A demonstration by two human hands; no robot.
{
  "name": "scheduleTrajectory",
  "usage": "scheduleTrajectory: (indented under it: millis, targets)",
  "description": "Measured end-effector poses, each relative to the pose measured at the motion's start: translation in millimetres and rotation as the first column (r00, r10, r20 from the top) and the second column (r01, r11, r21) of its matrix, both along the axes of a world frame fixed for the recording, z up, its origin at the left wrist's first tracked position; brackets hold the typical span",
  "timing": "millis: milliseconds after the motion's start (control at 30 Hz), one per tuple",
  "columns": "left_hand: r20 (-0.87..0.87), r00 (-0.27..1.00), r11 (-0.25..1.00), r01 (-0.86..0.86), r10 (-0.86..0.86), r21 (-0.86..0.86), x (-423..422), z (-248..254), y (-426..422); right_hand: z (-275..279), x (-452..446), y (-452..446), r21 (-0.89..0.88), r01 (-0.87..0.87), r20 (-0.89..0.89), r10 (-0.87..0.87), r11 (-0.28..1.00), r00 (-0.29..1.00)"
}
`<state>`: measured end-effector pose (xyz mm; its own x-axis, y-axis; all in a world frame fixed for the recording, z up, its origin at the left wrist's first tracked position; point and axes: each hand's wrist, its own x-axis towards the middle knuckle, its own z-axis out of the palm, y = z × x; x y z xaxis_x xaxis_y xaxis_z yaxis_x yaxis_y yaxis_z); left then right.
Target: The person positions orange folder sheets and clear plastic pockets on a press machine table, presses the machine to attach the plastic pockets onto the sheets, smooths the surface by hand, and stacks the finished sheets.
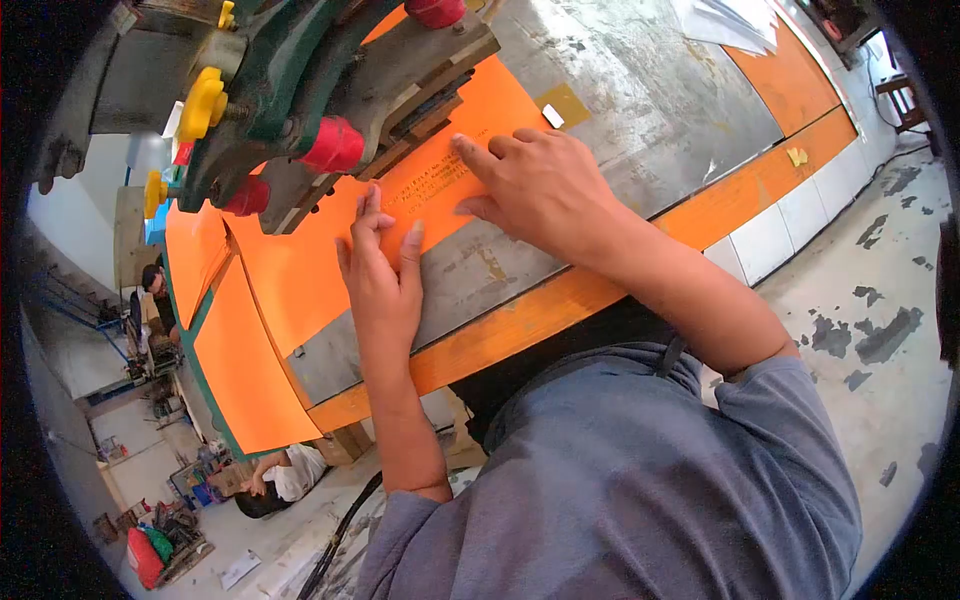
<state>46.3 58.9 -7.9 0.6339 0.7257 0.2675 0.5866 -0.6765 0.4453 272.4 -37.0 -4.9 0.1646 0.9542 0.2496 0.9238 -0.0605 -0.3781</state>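
Note:
A bright orange sheet (300, 290) with small dark printed text lies on the grey metal table top (470, 260), partly under a green press frame (290, 90). My left hand (383, 265) rests at the sheet's near edge, fingers stretched out toward the press. To its right, my right hand (545, 180) is over the printed area, with its index finger extended toward the sheet and its thumb apart. Neither hand grips anything. Whether the right fingertips press on the sheet is hard to tell.
Red knobs (333, 145) and yellow knobs (203, 104) stick out of the press. More orange sheets (245, 360) lie at the left. A small white piece (553, 116) sits beyond my right hand. Clear plastic (725, 20) lies at the far right. Another person (285, 480) is low at the left.

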Motion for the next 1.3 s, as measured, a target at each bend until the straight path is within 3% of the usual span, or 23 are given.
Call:
scheduleTrajectory:
  millis: [467, 967, 1167, 1300]
  targets:
    - [-0.058, 0.998, 0.998, 0.000, -0.003, -0.061, 4.0, 9.6, -2.4, -0.4, 0.2, -0.2, -0.006, 0.000, -0.002, 0.000, 1.000, 1.000]
    - [-0.051, 0.998, 0.999, -0.037, 0.036, -0.024, 1.5, 6.2, -2.1, 2.8, 0.6, -2.1, 0.037, -0.009, -0.006, 0.009, 0.999, 1.000]
    - [-0.030, 1.000, 0.998, 0.001, 0.001, 0.065, -1.7, -0.3, 1.2, 2.0, 0.7, -2.1, 0.056, -0.011, -0.006, 0.011, 0.998, 1.000]
    - [-0.068, 0.997, 1.000, -0.022, 0.023, 0.013, 0.0, 5.7, -1.1, 2.1, 1.0, -1.0, 0.068, -0.018, 0.003, 0.018, 0.998, 1.000]
